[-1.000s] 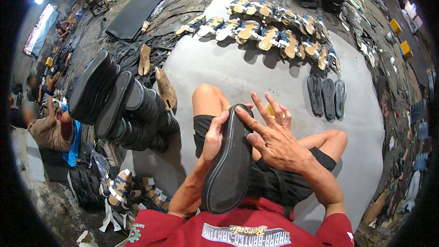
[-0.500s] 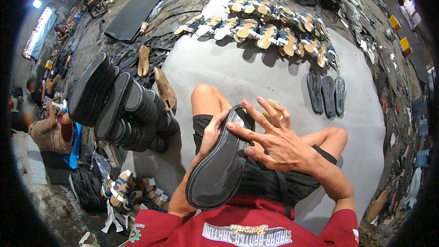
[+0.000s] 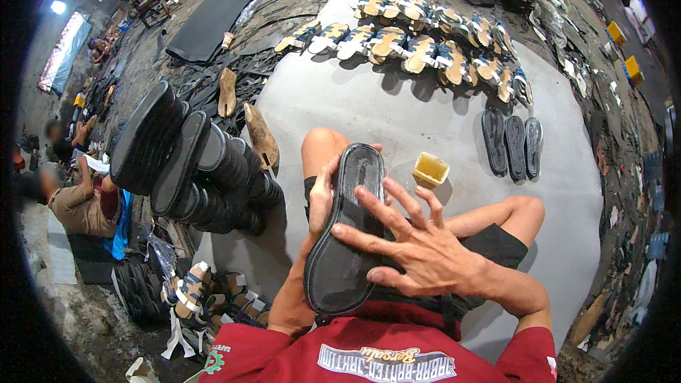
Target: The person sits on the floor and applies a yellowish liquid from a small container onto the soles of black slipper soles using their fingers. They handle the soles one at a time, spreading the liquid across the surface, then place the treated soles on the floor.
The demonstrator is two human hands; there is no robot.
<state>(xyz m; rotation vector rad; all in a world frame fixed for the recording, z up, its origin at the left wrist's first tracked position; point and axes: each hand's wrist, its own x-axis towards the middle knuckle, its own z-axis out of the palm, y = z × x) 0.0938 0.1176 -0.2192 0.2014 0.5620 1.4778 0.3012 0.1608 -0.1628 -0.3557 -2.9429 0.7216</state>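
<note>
A black shoe sole [image 3: 333, 276] is tilted up over my lap, its face toward me and partly shiny as if wet. Gripping it along its left edge is my left hand [image 3: 323, 198], thumb in front and the other fingers mostly hidden behind. My right hand [image 3: 433, 259] is spread over the sole's right side, its fingertips lying on the surface at mid-length. Just beyond that hand, a small yellow tub [image 3: 430, 169] stands on the grey mat [image 3: 369, 110]. Three more black soles [image 3: 515, 149] lie side by side on the mat at the right.
Tall stacks of black soles [image 3: 191, 163] rise at my left. Wooden shoe lasts [image 3: 261, 135] lie beyond them. Rows of strapped sandals [image 3: 386, 42] line the mat's far side. Scraps cover the surrounding floor. A co-worker [image 3: 81, 202] sits at far left.
The sole has turned more upright and moved slightly right. My right fingers have slid from near its upper end down toward the middle, uncovering the yellow tub.
</note>
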